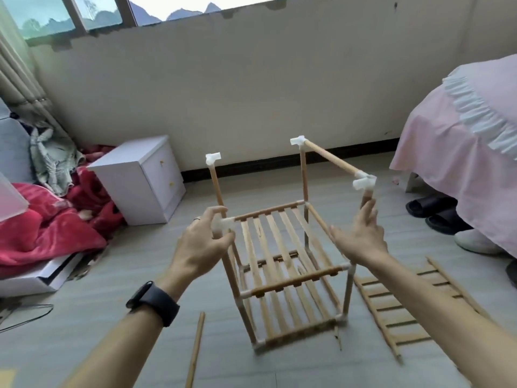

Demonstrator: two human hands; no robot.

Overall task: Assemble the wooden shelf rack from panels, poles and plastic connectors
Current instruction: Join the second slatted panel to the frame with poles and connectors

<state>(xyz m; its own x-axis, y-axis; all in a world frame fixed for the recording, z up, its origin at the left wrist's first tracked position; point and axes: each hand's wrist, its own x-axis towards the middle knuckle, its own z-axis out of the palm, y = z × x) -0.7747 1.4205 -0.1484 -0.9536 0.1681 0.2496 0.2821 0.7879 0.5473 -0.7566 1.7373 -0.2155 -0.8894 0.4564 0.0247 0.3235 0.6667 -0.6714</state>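
Shelf rack [279, 261] stands half-built on the floor [112, 345]. The left hand [201, 245] curls its fingers round a white connector [223, 224] at a shelf corner. The right hand [361, 236] is spread, fingers straight, beside the right pole [367, 195]. A spare panel [397, 312] lies just right of the rack.

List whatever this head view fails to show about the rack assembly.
- Head view: the connector is mostly covered by the left hand gripping it.
- Head view: motion blur smears the right hand; contact with the upright pole is unclear.
- Head view: the loose pole runs off the bottom edge.
- Head view: the right forearm covers part of the spare panel.
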